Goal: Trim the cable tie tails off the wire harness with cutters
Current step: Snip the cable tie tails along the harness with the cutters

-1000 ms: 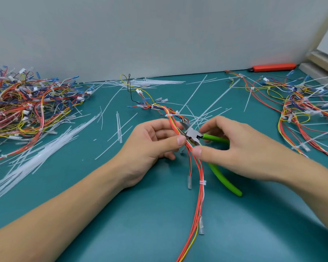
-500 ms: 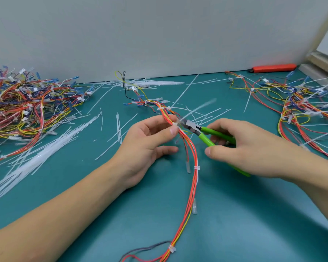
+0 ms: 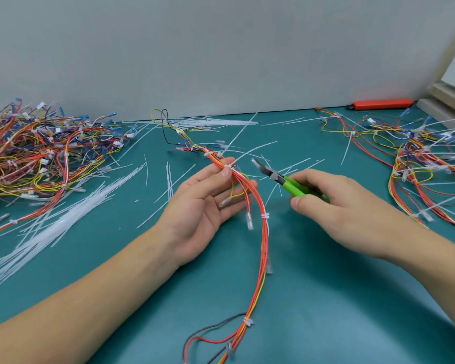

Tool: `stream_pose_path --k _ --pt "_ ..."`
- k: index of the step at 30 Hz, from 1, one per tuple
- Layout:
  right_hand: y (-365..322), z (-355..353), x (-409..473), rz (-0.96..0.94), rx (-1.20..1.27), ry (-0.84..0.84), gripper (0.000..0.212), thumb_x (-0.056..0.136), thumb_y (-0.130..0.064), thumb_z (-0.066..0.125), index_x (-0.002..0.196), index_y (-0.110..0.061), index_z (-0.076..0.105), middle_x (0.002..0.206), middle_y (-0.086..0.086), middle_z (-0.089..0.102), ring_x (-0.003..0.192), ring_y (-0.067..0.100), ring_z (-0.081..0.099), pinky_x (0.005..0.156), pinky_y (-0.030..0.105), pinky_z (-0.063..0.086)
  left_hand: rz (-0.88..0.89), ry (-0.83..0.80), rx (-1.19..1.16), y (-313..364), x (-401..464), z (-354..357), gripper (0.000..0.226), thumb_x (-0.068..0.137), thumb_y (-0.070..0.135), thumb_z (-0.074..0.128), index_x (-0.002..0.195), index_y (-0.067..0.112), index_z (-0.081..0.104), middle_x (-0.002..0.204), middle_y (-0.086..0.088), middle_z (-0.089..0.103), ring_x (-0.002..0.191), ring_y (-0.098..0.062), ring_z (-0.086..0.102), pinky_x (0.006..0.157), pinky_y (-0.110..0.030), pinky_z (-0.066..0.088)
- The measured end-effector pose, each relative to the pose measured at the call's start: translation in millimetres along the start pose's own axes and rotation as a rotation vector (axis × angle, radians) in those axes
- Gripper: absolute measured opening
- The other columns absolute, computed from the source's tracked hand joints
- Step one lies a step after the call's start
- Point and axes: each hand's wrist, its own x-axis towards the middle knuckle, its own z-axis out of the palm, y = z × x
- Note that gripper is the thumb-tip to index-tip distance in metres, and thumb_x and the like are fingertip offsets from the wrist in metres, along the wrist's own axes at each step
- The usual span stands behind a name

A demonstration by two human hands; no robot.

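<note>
A wire harness (image 3: 262,240) of red, orange and yellow wires runs from the table's far middle toward me. My left hand (image 3: 202,203) lies palm up under it, its thumb pinching the bundle at a white cable tie (image 3: 229,166) whose long tail (image 3: 252,153) sticks out to the upper right. My right hand (image 3: 336,206) grips the green-handled cutters (image 3: 279,177), whose jaws point left at that tie, a short way from it. Another white tie (image 3: 265,215) sits lower on the harness.
A big heap of harnesses (image 3: 37,153) fills the left side, with cut white tails (image 3: 63,219) strewn beside it. More harnesses with untrimmed ties (image 3: 418,164) lie at the right. An orange tool (image 3: 381,103) rests against the back wall on the green mat (image 3: 326,298).
The harness has slid toward me through my left hand, which now lies more open. The cutters pulled back to the right, away from the bundle.
</note>
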Motion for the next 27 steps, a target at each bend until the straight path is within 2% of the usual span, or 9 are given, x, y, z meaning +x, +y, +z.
stream_pose_path --k 3,5,7,12,16,22,27 --pt "3 3 -1 -0.021 -0.026 0.001 0.012 0.091 -0.044 0.058 0.103 -0.041 0.061 0.086 -0.015 0.064 0.076 0.007 0.058 0.064 0.023 0.046 -0.06 0.052 -0.071 1 -1 5 0.029 0.094 0.014 0.06 0.121 0.008 0.066 0.089 -0.008 0.072 0.09 -0.026 0.075 0.068 -0.03 0.059" --pt "4 4 -1 -0.032 -0.028 0.005 0.011 0.092 -0.041 0.059 0.102 -0.04 0.062 0.086 -0.014 0.064 0.075 0.008 0.058 0.064 0.019 0.045 -0.098 0.088 -0.1 1 -2 6 0.034 0.092 0.013 0.061 0.125 0.005 0.066 0.086 -0.006 0.068 0.077 -0.019 0.07 0.056 -0.024 0.054" --pt "4 4 -1 -0.037 -0.032 0.012 0.011 0.092 -0.04 0.06 0.102 -0.038 0.062 0.085 -0.015 0.064 0.073 0.008 0.057 0.064 0.018 0.044 -0.12 0.103 -0.082 0 -3 7 0.04 0.092 0.012 0.061 0.131 0.003 0.062 0.088 -0.003 0.065 0.07 -0.015 0.064 0.051 -0.021 0.047" --pt "7 4 -1 -0.048 -0.106 0.033 0.011 0.09 -0.041 0.063 0.098 -0.033 0.064 0.084 -0.018 0.061 0.072 0.007 0.056 0.062 0.016 0.044 -0.181 0.087 -0.023 0 -3 5 0.033 0.096 0.011 0.06 0.129 0.004 0.06 0.092 0.0 0.068 0.066 -0.011 0.062 0.052 -0.018 0.044" --pt "9 3 0 -0.071 -0.138 0.029 0.013 0.089 -0.042 0.063 0.101 -0.036 0.064 0.092 -0.026 0.06 0.086 0.001 0.059 0.066 0.013 0.043 -0.231 0.02 -0.032 2 -4 5 0.032 0.094 0.013 0.063 0.126 0.012 0.061 0.096 0.001 0.07 0.068 -0.01 0.063 0.053 -0.017 0.047" --pt "10 0 1 -0.135 -0.172 0.035 0.038 0.081 -0.055 0.054 0.116 -0.043 0.06 0.104 -0.026 0.061 0.105 -0.002 0.055 0.085 0.014 0.043 -0.255 0.025 0.004 3 -8 7 0.039 0.086 0.014 0.07 0.125 0.013 0.07 0.098 -0.002 0.071 0.07 -0.011 0.069 0.052 -0.018 0.051" --pt "10 2 -1 -0.21 -0.241 0.048 0.055 0.079 -0.061 0.049 0.129 -0.041 0.056 0.11 -0.025 0.058 0.11 0.0 0.052 0.091 0.009 0.036 -0.268 0.031 0.119 4 -12 9 0.038 0.077 0.019 0.074 0.115 0.018 0.077 0.097 -0.001 0.075 0.067 -0.011 0.07 0.053 -0.018 0.052"
